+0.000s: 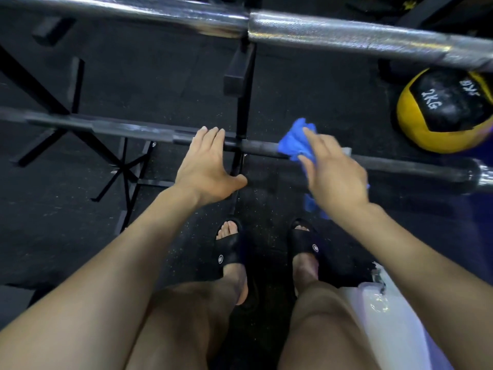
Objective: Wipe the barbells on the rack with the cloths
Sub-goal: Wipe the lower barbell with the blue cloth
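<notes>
A dark barbell (258,149) lies across the middle of the view on a black rack (241,84). My left hand (206,166) rests flat on this bar just left of the rack's upright, fingers straight. My right hand (333,172) holds a blue cloth (296,144) against the same bar to the right of the upright, with thumb and fingers round the cloth. Part of the cloth hangs down below my right wrist. A chrome barbell (333,33) runs across the top of the view, above and beyond both hands.
A yellow and black medicine ball (442,110) marked 2KG lies on the floor at the right, beyond the dark bar. The floor is black rubber. My feet in black slides (229,249) stand just below the bar. More black rack legs (125,166) cross at the left.
</notes>
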